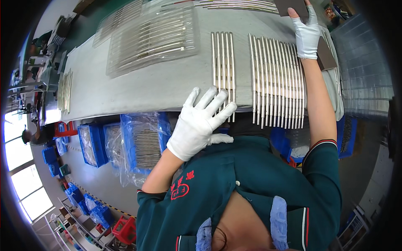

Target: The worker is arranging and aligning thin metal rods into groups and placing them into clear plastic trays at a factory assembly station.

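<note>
My left hand [197, 121], in a white glove, has its fingers spread over the near ends of a small group of shiny metal rods [222, 54]. My right hand [307, 35], gloved with a bare thumb tip, reaches to the far right of the cloth-covered table. It grips a flat dark brown sheet [289, 6] by its edge. Under my right wrist is another brown piece [325, 54]. Between my arms lies a wider row of metal rods [276, 79], side by side, their near ends jutting past the table edge.
Clear plastic trays of rods [155, 39] lie on the left of the grey-green cloth [90, 83]. More rods [243, 5] lie along the far side. Blue crates [92, 144] stand below on the left, one holding stacked rods. Clear plastic sheeting [364, 62] is at the right.
</note>
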### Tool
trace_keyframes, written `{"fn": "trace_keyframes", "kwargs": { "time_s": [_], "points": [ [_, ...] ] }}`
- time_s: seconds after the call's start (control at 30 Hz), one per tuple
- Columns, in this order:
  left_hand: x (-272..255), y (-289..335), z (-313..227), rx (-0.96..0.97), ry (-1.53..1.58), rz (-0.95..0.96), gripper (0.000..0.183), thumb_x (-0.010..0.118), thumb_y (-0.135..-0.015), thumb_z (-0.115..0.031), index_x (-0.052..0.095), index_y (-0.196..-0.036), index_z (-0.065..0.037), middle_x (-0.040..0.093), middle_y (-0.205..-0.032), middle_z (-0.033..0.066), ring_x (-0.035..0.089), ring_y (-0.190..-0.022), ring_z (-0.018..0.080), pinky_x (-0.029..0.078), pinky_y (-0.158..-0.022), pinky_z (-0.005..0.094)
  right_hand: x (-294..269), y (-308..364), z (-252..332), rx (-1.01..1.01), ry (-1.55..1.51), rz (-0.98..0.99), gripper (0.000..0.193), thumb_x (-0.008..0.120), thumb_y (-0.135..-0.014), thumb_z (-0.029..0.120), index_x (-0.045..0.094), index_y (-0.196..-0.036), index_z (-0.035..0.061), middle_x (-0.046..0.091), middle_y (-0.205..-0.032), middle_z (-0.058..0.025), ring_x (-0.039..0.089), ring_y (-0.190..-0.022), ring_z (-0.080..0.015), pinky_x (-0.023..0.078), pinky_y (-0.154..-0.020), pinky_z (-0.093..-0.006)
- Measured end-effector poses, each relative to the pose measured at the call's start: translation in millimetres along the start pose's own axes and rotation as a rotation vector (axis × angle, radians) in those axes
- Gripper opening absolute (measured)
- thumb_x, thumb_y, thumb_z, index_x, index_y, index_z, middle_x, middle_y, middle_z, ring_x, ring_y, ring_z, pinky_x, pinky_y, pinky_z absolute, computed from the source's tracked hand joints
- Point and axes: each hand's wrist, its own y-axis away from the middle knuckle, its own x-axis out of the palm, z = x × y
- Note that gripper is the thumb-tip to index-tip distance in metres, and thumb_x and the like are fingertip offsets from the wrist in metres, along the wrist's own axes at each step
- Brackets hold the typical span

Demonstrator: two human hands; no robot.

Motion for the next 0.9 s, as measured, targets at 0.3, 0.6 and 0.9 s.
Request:
{"fn": "trace_keyframes", "kwargs": {
  "time_s": [0.3, 0.6, 0.9],
  "points": [
    [13.0, -18.3, -8.9, 0.182, 0.144, -0.004, 0.085, 0.076, -0.055, -0.047, 0.047, -0.128, -0.013, 0.048, -0.128, 0.0094, 0.044, -0.122, 0.0323, 0.033, -0.100, 0.0555, 1.5, 1.6, 1.3, -0.036, -0.076, -0.015, 0.063, 0.069, -0.079, 0.010, 0.042, -0.135, 0.0053, 0.053, -0.127, -0.0159, 0.048, -0.118, -0.0228, 0.037, -0.100, -0.0319],
    [9.8, -13.8, -7.3, 0.162, 0.109, 0.013, 0.082, 0.075, -0.056, -0.047, 0.048, -0.127, -0.016, 0.047, -0.129, 0.0097, 0.044, -0.122, 0.0318, 0.032, -0.100, 0.0567, -2.2, 1.4, 6.2, -0.073, 0.147, -0.040, 0.062, 0.070, -0.078, 0.009, 0.044, -0.134, 0.0066, 0.055, -0.124, -0.0162, 0.051, -0.116, -0.0240, 0.038, -0.099, -0.0325],
    [-7.1, 12.9, 3.6, -0.008, -0.013, 0.018, 0.085, 0.076, -0.052, -0.049, 0.050, -0.126, -0.015, 0.050, -0.126, 0.0124, 0.046, -0.120, 0.0324, 0.031, -0.101, 0.0559, -4.7, -0.5, 2.8, -0.028, 0.089, -0.029, 0.063, 0.069, -0.078, 0.008, 0.043, -0.135, 0.0070, 0.055, -0.124, -0.0164, 0.051, -0.115, -0.0240, 0.038, -0.099, -0.0324]
  ]
}}
